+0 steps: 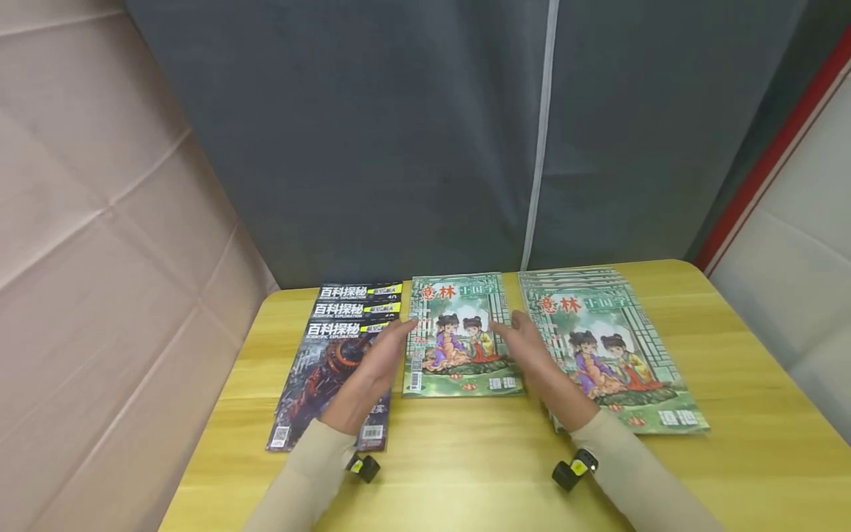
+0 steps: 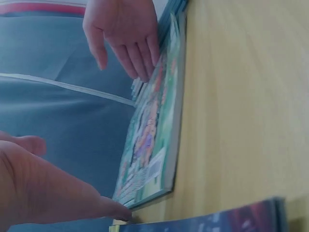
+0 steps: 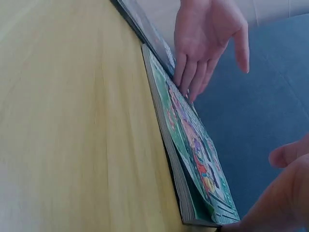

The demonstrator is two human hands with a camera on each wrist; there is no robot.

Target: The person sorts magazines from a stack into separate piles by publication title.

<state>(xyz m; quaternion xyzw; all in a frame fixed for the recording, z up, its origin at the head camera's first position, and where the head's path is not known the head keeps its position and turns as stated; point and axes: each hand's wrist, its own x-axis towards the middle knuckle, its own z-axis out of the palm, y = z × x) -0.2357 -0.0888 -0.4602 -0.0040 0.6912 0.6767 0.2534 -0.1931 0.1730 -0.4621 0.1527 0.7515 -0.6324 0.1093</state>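
A green magazine point(image 1: 465, 373) with two cartoon children on its cover lies flat at the middle of the table. My left hand point(image 1: 385, 355) is at its left edge, and my right hand point(image 1: 527, 346) is at its right edge. Both hands have extended fingers, palms facing each other. In the left wrist view, the fingertips of my left hand point(image 2: 53, 188) reach down beside the magazine's corner point(image 2: 154, 169). The right wrist view shows my right hand point(image 3: 285, 198) by the opposite edge, where the cover point(image 3: 193, 188) lifts slightly at one corner.
On the left, dark science magazines point(image 1: 319, 391) overlap in a staggered row, partly behind my left forearm. A fanned pile of the same green magazines point(image 1: 638, 347) lies on the right. The wooden table point(image 1: 452, 465) meets a grey curtain point(image 1: 399, 148) at its back.
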